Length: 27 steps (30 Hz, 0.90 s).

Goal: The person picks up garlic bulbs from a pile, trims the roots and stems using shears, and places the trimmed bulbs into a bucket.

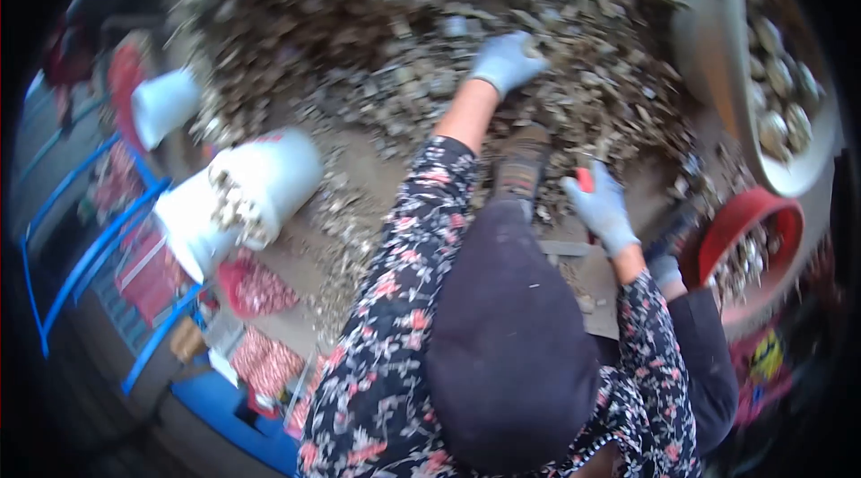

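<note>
A large heap of grey oyster shells (377, 56) covers the ground ahead of me. My left hand (507, 61), in a grey-blue glove on a floral sleeve, reaches out onto the heap with its fingers curled around one shell. My right hand (603, 207), gloved the same, is held nearer to me and grips a small red-handled tool (584, 178). My dark-clothed knee (507, 325) fills the lower middle, and my boot (523, 164) rests between the two hands at the edge of the heap.
A tipped white bucket (269, 178) spilling shells and a second white bucket (166, 103) lie left. At right are a red basin (728, 225) of shells and a big white tub (794, 175) holding oysters. Blue metal frame (90, 249) and red mesh bags (258, 288) sit lower left.
</note>
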Each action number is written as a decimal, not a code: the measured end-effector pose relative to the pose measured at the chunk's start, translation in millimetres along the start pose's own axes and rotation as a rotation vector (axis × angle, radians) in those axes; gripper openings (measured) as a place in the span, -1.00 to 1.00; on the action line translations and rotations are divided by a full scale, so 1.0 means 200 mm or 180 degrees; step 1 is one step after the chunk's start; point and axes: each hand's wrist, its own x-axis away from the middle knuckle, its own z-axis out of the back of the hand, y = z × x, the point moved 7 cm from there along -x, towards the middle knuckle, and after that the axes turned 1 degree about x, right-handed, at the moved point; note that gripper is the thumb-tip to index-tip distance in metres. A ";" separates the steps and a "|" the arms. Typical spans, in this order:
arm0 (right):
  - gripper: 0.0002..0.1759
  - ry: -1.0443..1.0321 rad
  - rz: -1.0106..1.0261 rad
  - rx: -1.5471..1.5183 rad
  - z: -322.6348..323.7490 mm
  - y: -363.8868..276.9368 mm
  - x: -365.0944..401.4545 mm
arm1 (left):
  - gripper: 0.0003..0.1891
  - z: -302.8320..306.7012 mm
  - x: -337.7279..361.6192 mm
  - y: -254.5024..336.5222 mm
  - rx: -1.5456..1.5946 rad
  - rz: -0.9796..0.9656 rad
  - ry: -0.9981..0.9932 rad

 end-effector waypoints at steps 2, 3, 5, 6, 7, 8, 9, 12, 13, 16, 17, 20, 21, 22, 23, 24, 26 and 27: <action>-0.52 0.0075 -0.0051 0.0135 0.03 0.04 0.01 | -0.59 -0.04 0.14 -0.12 0.2161 -0.0259 0.0124; -0.53 0.0088 -0.0096 0.0153 0.03 0.09 0.00 | -0.59 -0.03 0.25 -0.17 0.3452 0.0148 -0.0070; -0.51 0.0174 -0.0049 0.0258 0.04 0.14 -0.02 | -0.49 -0.02 0.53 -0.22 0.4935 0.0653 -0.0016; -0.51 0.0240 -0.0051 0.0329 0.05 0.16 -0.02 | -0.45 0.01 0.65 -0.26 0.5098 0.0717 -0.0158; -0.51 0.0229 -0.0020 0.0347 0.06 0.14 -0.03 | -0.43 0.02 0.77 -0.36 0.5248 0.1047 0.0144; -0.50 0.0124 -0.0108 0.0282 0.07 0.13 -0.04 | -0.44 0.06 0.87 -0.41 0.5345 0.1113 0.0123; -0.49 0.0046 -0.0204 0.0208 0.08 0.13 -0.04 | -0.45 0.05 0.95 -0.53 0.5670 0.1149 0.0467; -0.48 0.0307 0.0011 0.0295 0.08 0.15 -0.07 | -0.61 0.06 1.16 -0.74 0.6010 0.0555 0.0429; -0.49 0.0626 0.0233 0.0243 0.11 0.09 -0.04 | -0.66 0.09 1.22 -0.75 0.6231 0.0821 0.0837; -0.55 0.0205 0.0129 0.0207 0.07 0.11 -0.04 | -0.77 0.23 1.42 -0.80 0.6826 0.0809 0.1595; -0.55 0.0227 0.0214 0.0213 0.08 0.10 -0.03 | -0.77 0.34 1.53 -0.89 0.7041 0.0558 0.2006; -0.57 0.0459 0.0467 0.0621 0.10 0.11 -0.01 | -0.73 0.95 1.99 -1.08 0.6138 0.0066 0.4114; -0.57 0.0414 0.0433 0.0614 0.10 0.10 -0.02 | -0.75 1.10 2.21 -1.24 0.5865 0.0562 0.4823; -0.57 0.0372 0.0379 0.0600 0.11 0.09 -0.02 | -0.72 1.23 2.43 -1.51 0.5847 0.0276 0.5032; -0.56 0.0376 0.0384 0.0615 0.12 0.07 -0.02 | -0.60 1.39 2.64 -1.84 0.5543 -0.0401 0.4677; -0.56 0.0391 0.0366 0.0609 0.11 0.04 -0.02 | -0.53 1.47 2.82 -1.91 0.5265 0.0313 0.5639; -0.54 0.0319 0.0269 0.0519 0.12 -0.01 0.00 | -0.44 1.61 2.97 -1.99 0.5168 0.0393 0.5481; -0.53 0.0353 0.0340 0.0513 0.13 -0.03 0.02 | -0.44 1.61 2.98 -2.07 0.4606 0.0782 0.5296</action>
